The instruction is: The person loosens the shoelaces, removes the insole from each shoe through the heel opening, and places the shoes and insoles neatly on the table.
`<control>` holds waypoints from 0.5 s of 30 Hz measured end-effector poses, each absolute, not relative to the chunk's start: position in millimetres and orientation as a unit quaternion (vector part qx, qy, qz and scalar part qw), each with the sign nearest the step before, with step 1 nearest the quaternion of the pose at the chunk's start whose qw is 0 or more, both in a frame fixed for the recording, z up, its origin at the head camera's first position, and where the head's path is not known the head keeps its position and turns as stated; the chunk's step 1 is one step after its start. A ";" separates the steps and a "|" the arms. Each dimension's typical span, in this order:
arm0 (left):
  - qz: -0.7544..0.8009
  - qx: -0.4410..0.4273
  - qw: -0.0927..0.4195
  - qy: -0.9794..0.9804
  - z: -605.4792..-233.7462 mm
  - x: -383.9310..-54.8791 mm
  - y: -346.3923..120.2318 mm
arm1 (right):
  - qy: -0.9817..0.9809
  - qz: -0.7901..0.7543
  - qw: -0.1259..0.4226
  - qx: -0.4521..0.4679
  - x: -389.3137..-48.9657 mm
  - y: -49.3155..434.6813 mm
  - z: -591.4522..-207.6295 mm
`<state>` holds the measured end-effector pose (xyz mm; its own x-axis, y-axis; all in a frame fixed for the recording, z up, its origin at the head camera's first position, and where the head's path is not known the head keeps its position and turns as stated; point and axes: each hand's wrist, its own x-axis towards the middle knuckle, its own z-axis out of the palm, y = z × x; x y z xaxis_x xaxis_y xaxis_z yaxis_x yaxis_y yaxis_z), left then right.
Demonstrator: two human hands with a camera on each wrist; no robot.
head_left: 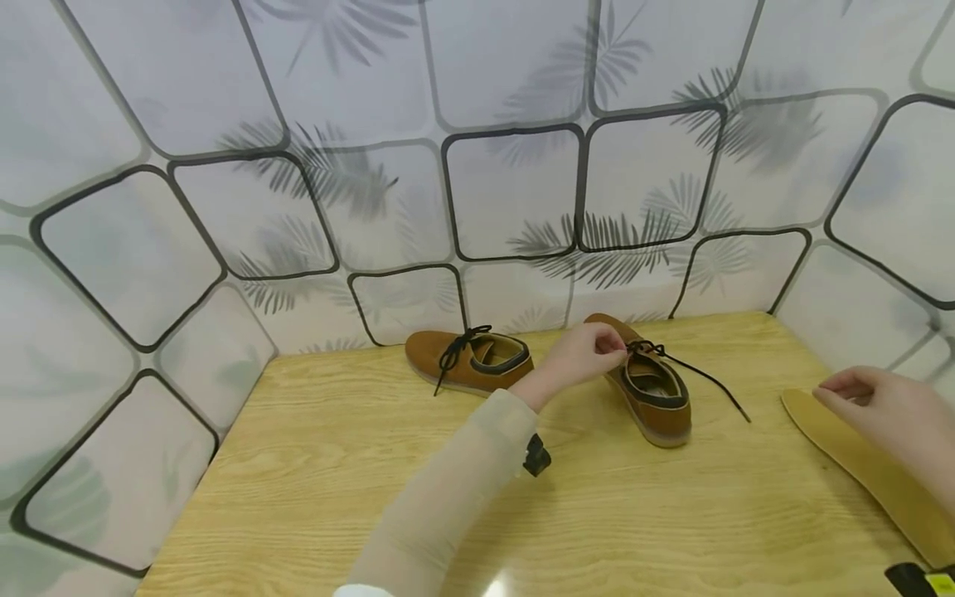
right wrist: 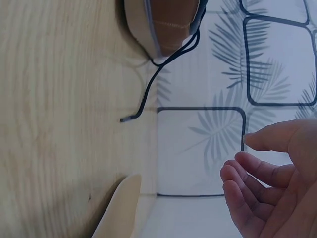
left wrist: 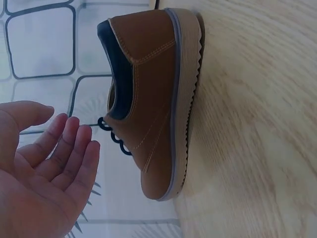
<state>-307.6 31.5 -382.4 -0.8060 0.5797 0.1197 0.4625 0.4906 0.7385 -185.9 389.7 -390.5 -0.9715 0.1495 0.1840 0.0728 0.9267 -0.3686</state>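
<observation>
A brown shoe (head_left: pixel 660 414) with a dark collar and black laces stands on the wooden table, its toe toward the back wall. My left hand (head_left: pixel 578 356) is beside its laces, overlapping them in the head view. The left wrist view shows the thumb apart from the loosely bent fingers (left wrist: pixel 74 153), with nothing between them and the shoe (left wrist: pixel 153 99) beyond. My right hand (head_left: pixel 891 414) is over a tan insole (head_left: pixel 843 444) at the right. In the right wrist view its fingers (right wrist: pixel 252 188) are relaxed, with a gap to the thumb and nothing held.
Left of my left hand lies the other brown shoe (head_left: pixel 440 352), its black lace tied and toe pointing left. A long loose lace end (head_left: pixel 716 385) trails right from the nearer shoe. Patterned fabric walls (head_left: pixel 515 199) enclose the table's back and sides.
</observation>
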 end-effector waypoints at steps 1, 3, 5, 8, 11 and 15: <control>0.405 0.301 0.073 0.861 -381.8 -308.3 29.5 | -0.976 0.185 0.104 -0.054 -187.2 387.9 -390.2; 0.407 0.298 0.073 0.861 -381.6 -310.4 25.8 | -0.976 0.186 0.105 -0.046 -189.8 384.3 -389.7; 0.412 0.295 0.075 0.859 -381.3 -312.8 21.6 | -0.975 0.190 0.109 -0.041 -192.3 379.9 -388.8; 0.434 0.288 0.089 0.849 -380.9 -315.2 13.3 | -0.973 0.194 0.115 -0.038 -196.6 372.7 -387.3; 0.449 0.285 0.094 0.841 -379.3 -316.6 3.1 | -0.972 0.201 0.118 -0.038 -199.7 365.5 -385.7; 0.439 0.279 0.079 0.850 -377.4 -319.5 -9.8 | -0.970 0.208 0.119 -0.028 -202.2 358.0 -384.4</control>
<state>-319.5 -9.8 -377.4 -0.8323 0.5431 0.1109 0.4046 0.4586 0.7912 -202.2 358.0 -384.4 -0.9704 0.1030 0.2185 0.0043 0.9118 -0.4106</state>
